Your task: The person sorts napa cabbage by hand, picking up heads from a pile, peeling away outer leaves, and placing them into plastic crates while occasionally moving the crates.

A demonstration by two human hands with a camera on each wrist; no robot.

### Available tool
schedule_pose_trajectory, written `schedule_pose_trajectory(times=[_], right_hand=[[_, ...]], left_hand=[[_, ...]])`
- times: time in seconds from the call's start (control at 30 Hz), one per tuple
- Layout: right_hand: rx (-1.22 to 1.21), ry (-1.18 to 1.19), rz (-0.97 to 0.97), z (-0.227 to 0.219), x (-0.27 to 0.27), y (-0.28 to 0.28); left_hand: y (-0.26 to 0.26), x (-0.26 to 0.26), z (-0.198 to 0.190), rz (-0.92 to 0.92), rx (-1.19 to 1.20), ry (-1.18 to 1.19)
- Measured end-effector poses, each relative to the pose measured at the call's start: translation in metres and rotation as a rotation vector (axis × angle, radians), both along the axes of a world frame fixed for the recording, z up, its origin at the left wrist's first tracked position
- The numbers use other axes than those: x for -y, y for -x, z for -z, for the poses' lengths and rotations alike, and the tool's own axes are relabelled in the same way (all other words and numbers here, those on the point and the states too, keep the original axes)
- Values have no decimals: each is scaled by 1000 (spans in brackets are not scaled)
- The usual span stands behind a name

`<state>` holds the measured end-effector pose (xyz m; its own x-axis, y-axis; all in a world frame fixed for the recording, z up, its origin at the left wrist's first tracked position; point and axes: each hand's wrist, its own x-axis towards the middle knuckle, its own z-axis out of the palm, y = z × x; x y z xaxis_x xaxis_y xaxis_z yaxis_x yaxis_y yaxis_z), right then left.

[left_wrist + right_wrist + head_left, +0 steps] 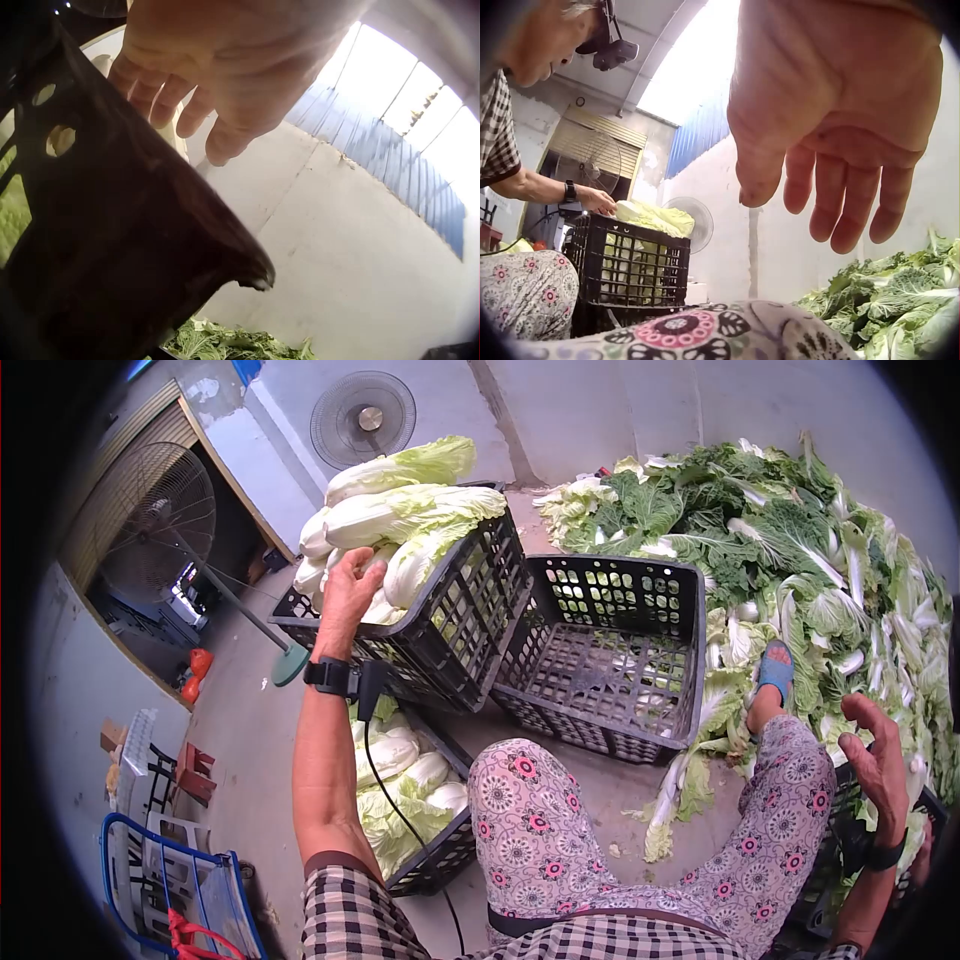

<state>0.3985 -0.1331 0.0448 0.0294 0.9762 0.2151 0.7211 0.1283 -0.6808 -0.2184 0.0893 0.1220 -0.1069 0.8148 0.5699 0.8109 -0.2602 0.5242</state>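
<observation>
My left hand (350, 600) is over the near side of a black crate (465, 610), its fingers relaxed right at the napa cabbages (400, 515) heaped in it. From the left wrist, the fingers (169, 97) reach beyond the crate's dark rim (172, 195), and the cabbages are mostly hidden. That crate sits tilted above a second crate of cabbages (400, 770). Off to the right, my right hand (880, 760) hangs in the air near the right knee. Its fingers (847, 202) are loosely extended with nothing held.
A black crate (610, 740) with its slatted bottom showing stands between the filled crates and a large pile of loose cabbage leaves (770, 540). Another dark crate (835, 860) is by my right leg. Two fans (363, 420) stand behind, and a blue-framed chair (170, 880) is at left.
</observation>
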Motion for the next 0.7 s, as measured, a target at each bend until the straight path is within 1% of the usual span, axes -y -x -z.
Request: schedule_pose_trajectory(times=[0.03,0.1,0.17,0.2,0.23,0.3,0.33,0.4,0.5,0.57,0.63,0.7], right_hand=[[-11,-12,-21,2,-3,3],[-46,-37,-36,7,-10,6],[-97,-73,-23,13,-21,9],[-45,-109,-19,13,-26,11],[-19,-87,-16,9,-30,13],[34,-35,-12,-2,-36,19],[-1,-63,14,1,-40,22],[-11,-41,12,5,-50,22],[-12,-28,28,15,-62,19],[-11,-14,23,17,-67,16],[-22,18,-3,15,-72,16],[-36,1,12,26,-73,12]], left_hand=[[4,1,-6,41,123,130],[9,8,-14,12,177,400],[29,-3,-20,-59,-46,295],[31,-7,-27,-92,-156,240],[34,-11,-35,-181,-245,112],[36,-21,-50,-293,-345,13],[38,-29,-51,-310,-410,-7],[42,-45,-51,-338,-544,-44],[44,-73,-41,-385,-647,-13],[48,-85,-38,-420,-650,-2],[48,-88,-39,-462,-664,23],[45,-86,-43,-453,-675,-22]])
